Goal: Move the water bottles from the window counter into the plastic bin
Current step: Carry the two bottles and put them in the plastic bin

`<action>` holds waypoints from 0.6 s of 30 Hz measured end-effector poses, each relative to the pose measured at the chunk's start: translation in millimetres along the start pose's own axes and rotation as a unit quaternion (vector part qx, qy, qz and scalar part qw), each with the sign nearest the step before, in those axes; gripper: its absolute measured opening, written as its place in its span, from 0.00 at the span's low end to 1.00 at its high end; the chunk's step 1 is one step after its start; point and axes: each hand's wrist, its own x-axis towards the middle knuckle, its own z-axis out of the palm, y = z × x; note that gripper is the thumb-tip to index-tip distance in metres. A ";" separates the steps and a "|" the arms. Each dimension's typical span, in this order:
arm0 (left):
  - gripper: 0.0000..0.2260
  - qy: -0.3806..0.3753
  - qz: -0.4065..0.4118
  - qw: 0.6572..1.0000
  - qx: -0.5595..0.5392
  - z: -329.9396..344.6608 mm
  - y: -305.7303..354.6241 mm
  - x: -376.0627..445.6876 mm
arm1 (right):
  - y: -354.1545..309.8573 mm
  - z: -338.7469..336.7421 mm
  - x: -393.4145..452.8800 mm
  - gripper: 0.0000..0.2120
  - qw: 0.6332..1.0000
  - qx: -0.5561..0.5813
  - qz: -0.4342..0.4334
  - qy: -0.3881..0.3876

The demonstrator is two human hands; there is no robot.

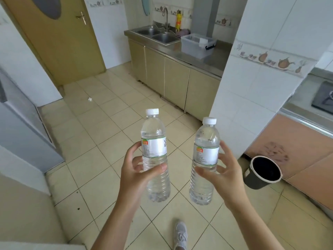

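I hold two clear water bottles upright over the tiled floor, each with a white cap and a pale label. My left hand (134, 175) grips the left water bottle (154, 141) around its middle. My right hand (222, 173) grips the right water bottle (206, 152) the same way. The clear plastic bin (195, 46) stands far ahead on the steel counter, just right of the sink, its top open. The window counter is not in view.
A steel double sink (158, 36) with a tap and a yellow bottle sits beside the bin. A white tiled pillar (255, 83) stands to the right, with a black waste bin (263, 173) at its foot. A brown door (59, 37) is at the left. My shoe (180, 233) shows below.
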 end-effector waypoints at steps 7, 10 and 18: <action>0.37 0.006 0.008 1.000 -0.008 49.6 37.8 141.2 | -13.3 10.2 147.8 0.43 1.000 0.000 -0.010 -0.009; 0.36 0.001 0.026 1.000 -0.002 64.8 48.1 200.4 | -17.4 21.6 207.4 0.43 1.000 -0.006 -0.017 -0.007; 0.37 -0.038 0.038 0.999 0.002 94.6 71.4 388.1 | -19.8 79.2 375.2 0.41 1.000 -0.017 -0.013 0.022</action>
